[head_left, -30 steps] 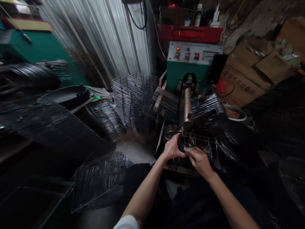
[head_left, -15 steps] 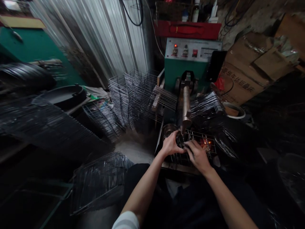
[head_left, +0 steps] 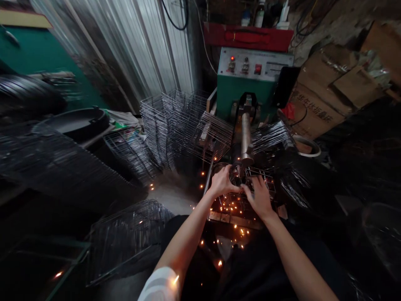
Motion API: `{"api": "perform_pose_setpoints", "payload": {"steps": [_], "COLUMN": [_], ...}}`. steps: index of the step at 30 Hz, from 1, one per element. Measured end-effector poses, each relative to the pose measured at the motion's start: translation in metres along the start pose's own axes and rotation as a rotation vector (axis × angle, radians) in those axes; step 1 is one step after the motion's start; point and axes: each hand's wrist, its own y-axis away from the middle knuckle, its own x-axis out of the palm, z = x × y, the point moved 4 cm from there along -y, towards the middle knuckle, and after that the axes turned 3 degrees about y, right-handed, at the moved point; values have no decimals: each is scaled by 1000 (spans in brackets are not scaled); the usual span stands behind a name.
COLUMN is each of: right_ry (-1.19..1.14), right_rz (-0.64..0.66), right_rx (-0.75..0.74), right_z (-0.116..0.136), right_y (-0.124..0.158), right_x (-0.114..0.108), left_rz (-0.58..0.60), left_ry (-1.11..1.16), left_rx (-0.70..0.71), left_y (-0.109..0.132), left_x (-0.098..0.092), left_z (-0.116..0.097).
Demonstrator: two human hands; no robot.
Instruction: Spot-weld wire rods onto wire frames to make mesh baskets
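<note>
Under the spot welder's metal arm [head_left: 247,140] lies a wire grid [head_left: 268,179], partly covered by my hands. My left hand [head_left: 223,182] grips the grid's left side, thumb stretched toward the electrode tip. At the grid's near right, my right hand [head_left: 260,196] is closed with its fingers bent over the wires; its fingertips are dark and partly hidden. The two thumbs almost meet just below the tip. Orange sparks [head_left: 230,205] scatter beneath both hands and over my lap.
The welder's green cabinet [head_left: 247,92] stands behind, a red light lit on its panel. Wire grids are stacked [head_left: 156,129] to the left, with another pile [head_left: 128,234] near my left knee. Bundled wire pieces [head_left: 271,136] and a cardboard box [head_left: 326,96] sit right.
Sparks have burst out from the weld point and spread downward and left. The grid and my right hand have shifted slightly; my left hand stays near the electrode.
</note>
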Motion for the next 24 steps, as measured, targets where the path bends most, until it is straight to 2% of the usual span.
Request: {"api": "perform_pose_setpoints", "payload": {"steps": [4, 9, 18, 24], "right_ry": [105, 61, 11, 4], "right_rz": [56, 104, 109, 95], "right_rx": [-38, -54, -51, -63], "right_z": [-12, -24, -29, -25], "right_y": [-15, -23, -23, -26], "right_x": [5, 10, 12, 10], "left_rz": [45, 73, 94, 84], "left_ry": [55, 15, -24, 39], "left_rx": [15, 35, 77, 91], "left_y": [-18, -32, -39, -37], "left_x": [-3, -6, -7, -7], "left_z": [6, 9, 10, 14]}}
